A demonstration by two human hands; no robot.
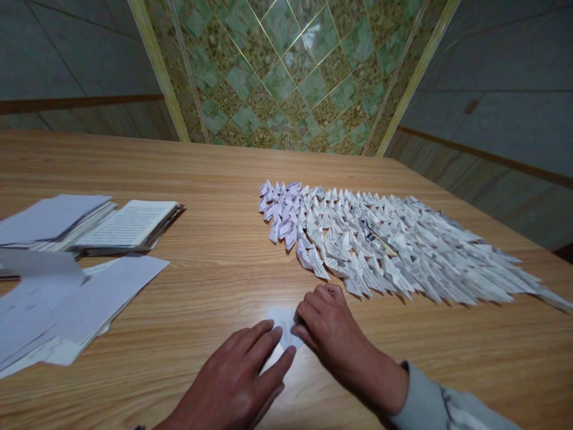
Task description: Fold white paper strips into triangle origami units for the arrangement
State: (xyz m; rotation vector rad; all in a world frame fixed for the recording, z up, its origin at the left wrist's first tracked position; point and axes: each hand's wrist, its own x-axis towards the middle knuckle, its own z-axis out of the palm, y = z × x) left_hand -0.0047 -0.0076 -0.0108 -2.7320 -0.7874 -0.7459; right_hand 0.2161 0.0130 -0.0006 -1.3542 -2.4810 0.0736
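A small white piece of paper (283, 322) lies flat on the wooden table (215, 263) near its front edge. My left hand (237, 379) lies on the paper's lower left part, fingers stretched out and pressing it down. My right hand (329, 328) is at the paper's right edge with fingers curled, pinching or creasing it. Most of the paper is hidden under both hands. Just beyond my right hand lies a wide spread of several small folded paper pieces (385, 245), white and printed, with lilac ones (280, 209) at its left end.
At the left lie loose white sheets (76, 304) and stacks of printed pages (128, 224). A wall with green patterned tiles (290, 71) rises behind the table. Bare wood shows between the sheets and the folded pieces.
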